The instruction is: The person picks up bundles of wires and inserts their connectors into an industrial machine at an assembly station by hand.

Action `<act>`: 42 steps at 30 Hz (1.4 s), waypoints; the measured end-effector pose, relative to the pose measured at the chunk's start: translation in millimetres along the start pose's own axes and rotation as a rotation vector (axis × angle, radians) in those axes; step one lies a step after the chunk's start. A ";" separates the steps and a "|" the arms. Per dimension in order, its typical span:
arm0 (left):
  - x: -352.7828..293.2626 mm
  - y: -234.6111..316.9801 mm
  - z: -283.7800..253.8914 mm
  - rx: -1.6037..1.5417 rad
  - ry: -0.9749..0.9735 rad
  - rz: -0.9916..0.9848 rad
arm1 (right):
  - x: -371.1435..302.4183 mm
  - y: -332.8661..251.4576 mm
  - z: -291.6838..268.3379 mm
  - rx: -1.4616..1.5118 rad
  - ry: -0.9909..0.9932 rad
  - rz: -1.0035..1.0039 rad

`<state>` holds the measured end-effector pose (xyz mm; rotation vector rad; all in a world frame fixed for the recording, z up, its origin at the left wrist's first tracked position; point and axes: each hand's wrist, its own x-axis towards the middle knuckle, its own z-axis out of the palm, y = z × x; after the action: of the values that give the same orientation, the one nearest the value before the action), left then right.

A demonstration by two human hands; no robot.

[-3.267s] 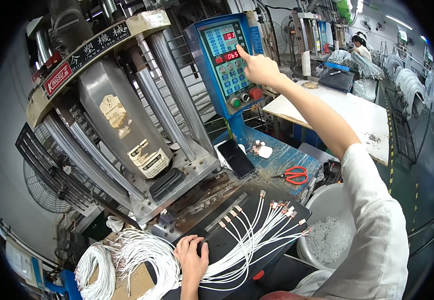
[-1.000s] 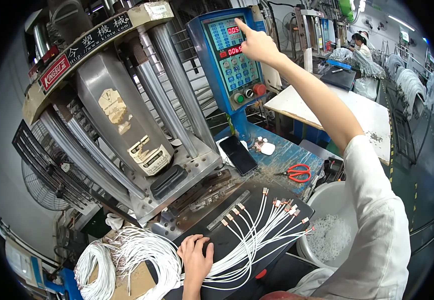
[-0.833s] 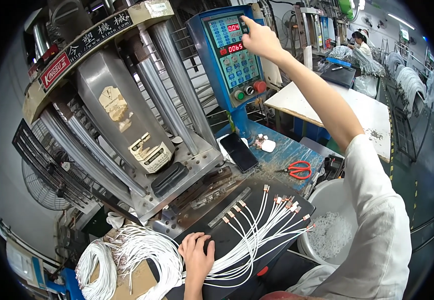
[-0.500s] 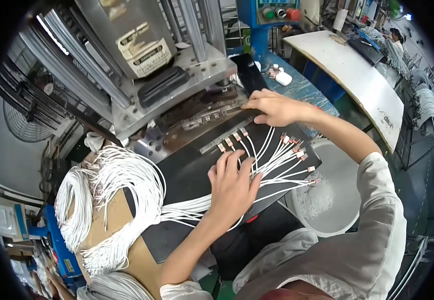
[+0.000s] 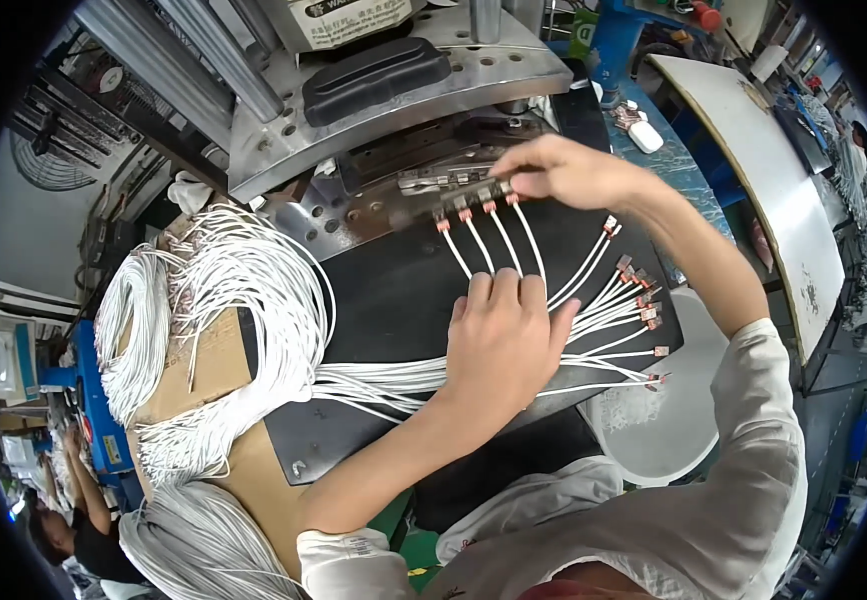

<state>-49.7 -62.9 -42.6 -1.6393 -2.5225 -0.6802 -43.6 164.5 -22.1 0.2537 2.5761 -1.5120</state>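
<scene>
The left hand (image 5: 502, 335) lay flat, fingers spread, pressing the white wires (image 5: 394, 378) down on the black mat (image 5: 394, 290). It did not hold anything. The right hand (image 5: 564, 172) was farther up by the metal machine (image 5: 394, 110), its grip pinched shut on the wire ends (image 5: 474, 205) at the mold slot (image 5: 444, 180). The wires ran long from the left hand up to the right hand. So the right hand was the nearer one to the tips. More loose ends (image 5: 639, 290) lay to the right.

We see glossy white plastic-sheathed wires (image 5: 254, 300) on a matt black mat (image 5: 394, 300), beside brushed metal plate (image 5: 394, 110).
</scene>
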 end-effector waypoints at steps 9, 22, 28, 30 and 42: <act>106.7 -113.0 4.4 0.097 0.096 0.120 | 143.6 67.2 -54.6 -0.865 0.723 -0.560; 101.0 -125.9 -1.1 0.135 -0.061 -0.070 | 145.0 49.7 -24.8 -0.982 0.822 -0.842; 10.0 -91.6 -30.4 0.156 0.227 0.084 | 5.6 -3.4 55.3 -0.105 0.250 -0.438; -46.7 -52.7 -45.7 -0.430 0.074 0.013 | -82.5 2.3 62.7 0.194 -0.387 -0.532; -306.9 -73.7 110.6 -1.643 0.474 -1.082 | -210.9 193.4 294.6 1.424 0.736 0.264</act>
<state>39.2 -307.3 -252.8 0.4385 -2.0118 -3.1051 215.3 -15.6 -285.1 1.3686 1.0463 -3.1607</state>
